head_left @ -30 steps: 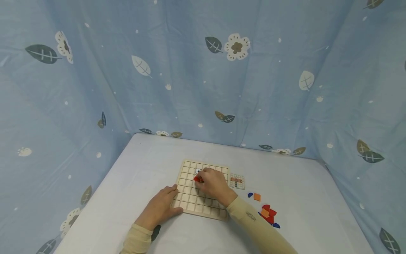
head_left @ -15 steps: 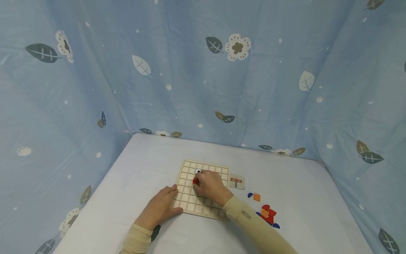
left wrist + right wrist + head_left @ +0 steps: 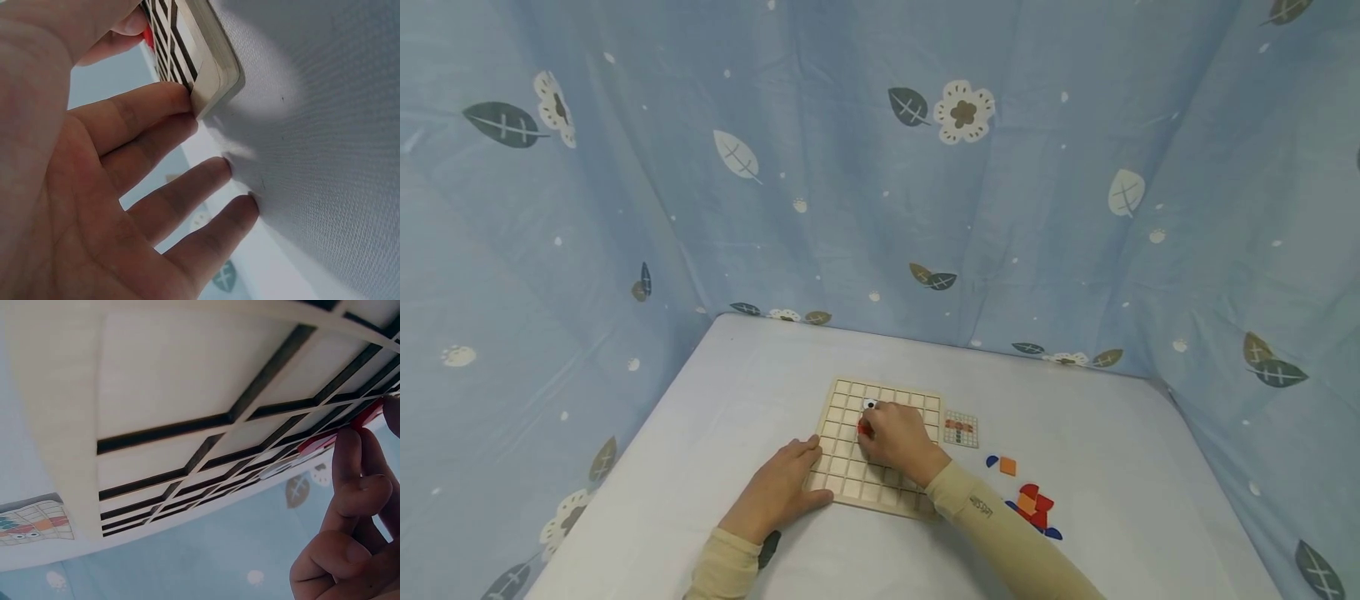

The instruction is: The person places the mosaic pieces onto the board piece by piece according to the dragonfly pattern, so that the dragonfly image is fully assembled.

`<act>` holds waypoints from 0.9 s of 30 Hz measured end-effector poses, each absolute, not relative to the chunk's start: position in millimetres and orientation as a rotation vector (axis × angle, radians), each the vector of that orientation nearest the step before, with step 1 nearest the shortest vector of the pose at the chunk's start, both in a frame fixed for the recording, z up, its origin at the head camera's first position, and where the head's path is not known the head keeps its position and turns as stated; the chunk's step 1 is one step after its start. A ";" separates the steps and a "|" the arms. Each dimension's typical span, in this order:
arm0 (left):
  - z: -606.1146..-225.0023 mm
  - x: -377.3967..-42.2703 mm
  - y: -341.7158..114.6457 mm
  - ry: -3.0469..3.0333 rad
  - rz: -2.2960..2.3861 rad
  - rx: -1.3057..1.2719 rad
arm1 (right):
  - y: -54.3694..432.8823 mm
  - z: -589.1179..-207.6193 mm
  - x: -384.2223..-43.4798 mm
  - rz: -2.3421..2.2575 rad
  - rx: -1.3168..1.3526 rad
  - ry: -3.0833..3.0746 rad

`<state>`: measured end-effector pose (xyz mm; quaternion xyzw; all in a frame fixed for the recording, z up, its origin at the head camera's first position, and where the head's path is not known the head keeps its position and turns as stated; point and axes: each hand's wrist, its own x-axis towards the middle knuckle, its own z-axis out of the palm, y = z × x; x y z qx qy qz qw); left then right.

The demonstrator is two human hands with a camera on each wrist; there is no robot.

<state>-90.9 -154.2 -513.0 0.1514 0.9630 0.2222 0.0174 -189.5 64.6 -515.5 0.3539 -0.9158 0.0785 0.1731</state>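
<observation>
A square wooden grid board (image 3: 853, 489) lies on the white table. My left hand (image 3: 778, 492) rests at its left edge with fingers extended; in the left wrist view, fingertips touch the board's corner (image 3: 215, 94) and the tabletop. Over the upper middle of the grid, my right hand (image 3: 898, 437) pinches a small red piece (image 3: 862, 428) between thumb and fingers. A second bit of red (image 3: 319, 441) shows on the board beyond the fingertips in the right wrist view. Just above the right fingers sits a white piece with a black dot (image 3: 869, 404), partly covered.
A small printed grid card (image 3: 961, 428) lies right of the board. Farther right are a blue half-round piece (image 3: 992, 461), an orange square (image 3: 1008, 467) and a loose pile of red, orange and blue pieces (image 3: 1039, 518). A blue patterned curtain (image 3: 842, 208) surrounds the table.
My right hand has shifted slightly left and down on the board, keeping the red piece in its fingers, and now hardly moves. The left hand has stayed still.
</observation>
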 end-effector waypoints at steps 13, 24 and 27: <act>-513.7 -92.2 -153.7 3.003 0.688 0.481 | 66.1 -515.3 -188.0 0.278 0.987 -2.656; -515.1 -92.6 -154.8 3.004 0.698 0.477 | 68.5 -513.9 -185.5 0.272 0.960 -2.732; -515.7 -92.8 -154.8 3.002 0.697 0.474 | 69.2 -513.6 -184.9 0.280 0.963 -2.735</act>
